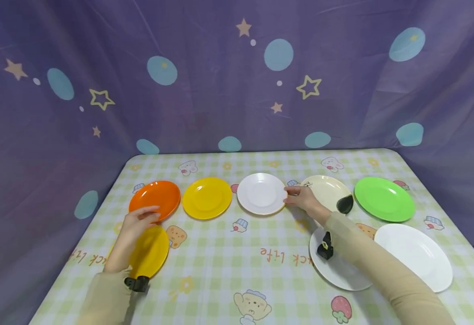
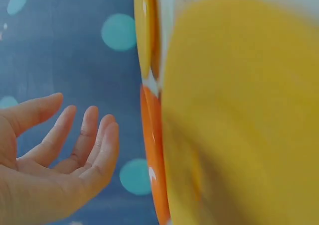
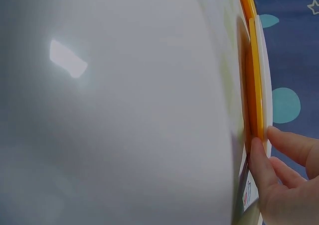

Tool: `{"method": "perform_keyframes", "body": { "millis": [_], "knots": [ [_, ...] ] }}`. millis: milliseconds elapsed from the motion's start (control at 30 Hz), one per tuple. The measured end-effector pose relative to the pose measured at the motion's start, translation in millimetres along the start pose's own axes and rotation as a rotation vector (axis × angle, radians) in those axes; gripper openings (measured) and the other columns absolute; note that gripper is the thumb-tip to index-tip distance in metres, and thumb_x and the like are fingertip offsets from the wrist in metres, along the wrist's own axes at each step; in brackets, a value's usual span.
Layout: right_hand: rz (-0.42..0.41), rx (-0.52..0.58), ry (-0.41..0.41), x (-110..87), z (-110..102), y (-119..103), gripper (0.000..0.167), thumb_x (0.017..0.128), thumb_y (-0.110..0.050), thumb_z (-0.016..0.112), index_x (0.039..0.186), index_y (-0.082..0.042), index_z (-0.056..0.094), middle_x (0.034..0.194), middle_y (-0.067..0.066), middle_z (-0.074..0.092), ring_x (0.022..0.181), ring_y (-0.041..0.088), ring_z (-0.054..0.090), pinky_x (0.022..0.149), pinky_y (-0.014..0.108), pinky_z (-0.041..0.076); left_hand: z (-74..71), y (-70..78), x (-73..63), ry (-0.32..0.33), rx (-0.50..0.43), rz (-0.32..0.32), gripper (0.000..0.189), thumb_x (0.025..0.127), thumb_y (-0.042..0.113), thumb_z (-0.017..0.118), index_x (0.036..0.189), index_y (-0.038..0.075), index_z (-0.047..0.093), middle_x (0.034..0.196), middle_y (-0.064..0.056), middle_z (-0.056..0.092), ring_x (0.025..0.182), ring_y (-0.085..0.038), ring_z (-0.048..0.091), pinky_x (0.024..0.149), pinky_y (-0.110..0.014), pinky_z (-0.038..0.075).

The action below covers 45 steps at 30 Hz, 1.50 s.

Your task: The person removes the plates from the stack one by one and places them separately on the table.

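Observation:
My right hand (image 1: 303, 198) pinches the right rim of a small white plate (image 1: 262, 193) at the back middle of the table. Seen from the right wrist, its fingers (image 3: 286, 140) lie on both sides of the edge, where a yellow-orange layer shows beneath the white. Whether that layer is a second plate, I cannot tell. On the left, my left hand (image 1: 135, 230) hovers with loosely bent fingers over the near side of an orange plate (image 1: 155, 196) and a yellow plate (image 1: 150, 253). Nothing is between its fingers (image 2: 84, 135) in the left wrist view.
Another yellow plate (image 1: 207, 197) lies between the orange and white ones. Right of my right hand are a cream plate (image 1: 326, 187) with a dark leaf shape and a green plate (image 1: 384, 198). Two larger white plates (image 1: 415, 257) lie nearer, one partly under my right forearm.

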State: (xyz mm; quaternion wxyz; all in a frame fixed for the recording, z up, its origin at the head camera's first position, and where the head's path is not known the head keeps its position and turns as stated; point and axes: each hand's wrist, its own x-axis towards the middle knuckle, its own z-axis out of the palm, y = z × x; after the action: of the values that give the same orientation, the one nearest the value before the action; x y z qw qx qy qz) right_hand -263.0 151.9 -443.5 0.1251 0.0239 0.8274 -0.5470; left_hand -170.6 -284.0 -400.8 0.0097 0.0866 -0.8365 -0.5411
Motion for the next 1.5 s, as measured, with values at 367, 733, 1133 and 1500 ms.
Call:
{"method": "perform_keyframes", "body": {
  "millis": [367, 733, 1133, 1500],
  "knots": [
    [-0.005, -0.01, 0.004, -0.6, 0, -1, 0.047, 0.079, -0.001, 0.063, 0.122, 0.006, 0.048, 0.128, 0.022, 0.044, 0.109, 0.03, 0.05, 0.079, 0.023, 0.05, 43.2, 5.7, 7.6, -0.033, -0.066, 0.024, 0.036, 0.084, 0.016, 0.059, 0.114, -0.004, 0.055, 0.086, -0.001, 0.063, 0.073, -0.007, 0.059, 0.066, -0.019, 0.052],
    [-0.014, -0.001, -0.002, -1.4, -2, 0, 0.045, 0.079, 0.0, 0.061, 0.122, 0.008, 0.047, 0.126, 0.023, 0.045, 0.107, 0.031, 0.051, 0.078, 0.023, 0.051, 96.4, 49.6, 10.5, -0.109, -0.037, 0.024, 0.031, 0.083, 0.003, 0.054, 0.111, -0.01, 0.056, 0.09, -0.015, 0.06, 0.072, -0.014, 0.058, 0.075, -0.04, 0.052],
    [-0.057, 0.054, 0.008, -0.3, -1, 3, 0.045, 0.076, 0.004, 0.063, 0.119, 0.011, 0.048, 0.124, 0.026, 0.046, 0.097, 0.024, 0.057, 0.074, 0.02, 0.052, 140.9, 54.6, 28.0, -0.124, -0.099, -0.008, 0.03, 0.082, 0.004, 0.058, 0.109, -0.007, 0.058, 0.089, -0.015, 0.058, 0.076, -0.027, 0.06, 0.071, -0.032, 0.054],
    [-0.084, -0.005, 0.017, -2.0, -2, 2, 0.046, 0.076, 0.0, 0.064, 0.119, 0.01, 0.049, 0.124, 0.024, 0.047, 0.108, 0.032, 0.05, 0.078, 0.022, 0.05, 160.7, 59.4, 42.0, -0.138, -0.095, -0.072, 0.032, 0.08, 0.003, 0.057, 0.111, -0.005, 0.058, 0.089, -0.015, 0.058, 0.077, -0.029, 0.059, 0.072, -0.032, 0.054]
  ]
}}
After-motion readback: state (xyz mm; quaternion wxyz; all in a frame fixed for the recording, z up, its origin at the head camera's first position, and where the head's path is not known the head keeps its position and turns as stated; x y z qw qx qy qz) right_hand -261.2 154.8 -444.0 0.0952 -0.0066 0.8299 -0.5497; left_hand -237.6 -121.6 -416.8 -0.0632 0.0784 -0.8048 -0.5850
